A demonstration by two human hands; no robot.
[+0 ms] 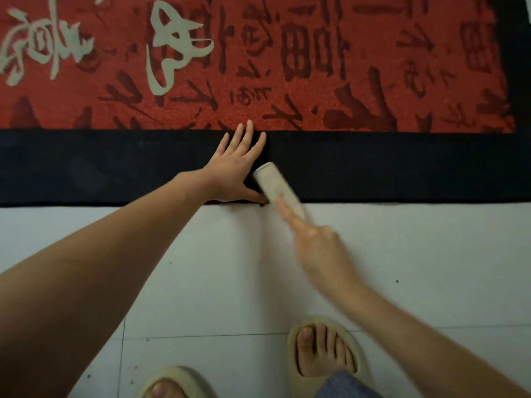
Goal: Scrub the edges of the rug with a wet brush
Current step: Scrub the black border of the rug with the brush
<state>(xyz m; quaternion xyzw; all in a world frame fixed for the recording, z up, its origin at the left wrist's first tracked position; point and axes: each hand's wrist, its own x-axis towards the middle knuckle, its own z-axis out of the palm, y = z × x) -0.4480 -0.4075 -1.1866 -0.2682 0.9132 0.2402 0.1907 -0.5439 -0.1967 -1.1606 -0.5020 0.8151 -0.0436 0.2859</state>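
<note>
Here the left hand (236,165) lies flat, fingers spread wide, pinning the rug's black border (402,165) at its near edge while the right hand (319,242) grips the brush (274,186), scrubbing beside it.

The rug (373,90) is red with dark red and pale characters and a black border; brush (277,188) off-white, floor (201,268) white, slippers (324,326) cream.

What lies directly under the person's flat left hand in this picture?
The rug's black border lies under the left hand, fingertips reaching the red field. The patch beneath the palm is hidden. The brush lies beside it.
</note>
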